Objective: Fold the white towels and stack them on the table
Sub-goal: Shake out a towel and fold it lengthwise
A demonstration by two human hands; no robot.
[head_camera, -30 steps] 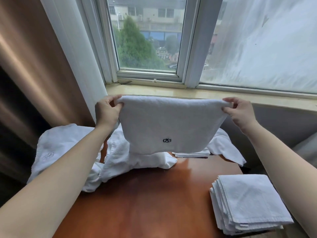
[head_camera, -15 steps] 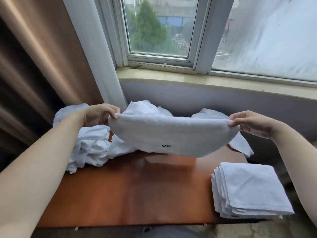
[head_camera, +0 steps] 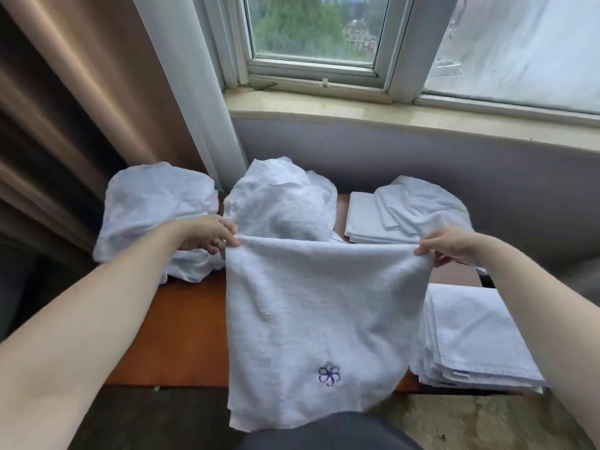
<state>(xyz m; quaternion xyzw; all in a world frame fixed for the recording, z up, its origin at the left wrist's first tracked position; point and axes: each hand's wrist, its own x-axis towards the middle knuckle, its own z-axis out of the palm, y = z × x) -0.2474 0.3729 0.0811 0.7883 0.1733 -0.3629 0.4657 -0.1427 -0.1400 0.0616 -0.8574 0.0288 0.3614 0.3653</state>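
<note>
While you look down through the head camera, these are the things before you:

Left hand: your left hand [head_camera: 207, 233] pinches the top left corner of the white towel [head_camera: 311, 306] between thumb and fingers, the fingers curled on the cloth.
Right hand: your right hand [head_camera: 449, 245] pinches the top right corner the same way, fingertips closed on the edge.
Towel in hand: it hangs flat between your two hands, its top edge stretched nearly level, its body draped down over the near edge of the table [head_camera: 181, 336] and reaching your dark-clothed lap [head_camera: 328, 431]. A small purple embroidered flower [head_camera: 328, 375] sits low on it, near the middle.
Folded stack: a stack of folded white towels [head_camera: 474, 339] lies on the table's right side, just under your right forearm, edges fanned slightly at the near corner.
Unfolded pile: crumpled white towels [head_camera: 152, 209] heap up at the far left of the table, with a second mound [head_camera: 282, 199] behind the held towel.
Far right: more folded white linen [head_camera: 367, 219] lies flat at the back, with a loose towel [head_camera: 425, 203] draped over it.
Surroundings: a brown curtain [head_camera: 74, 92] hangs at left; a window sill [head_camera: 389, 115] runs behind the table below the window [head_camera: 315, 30].
</note>
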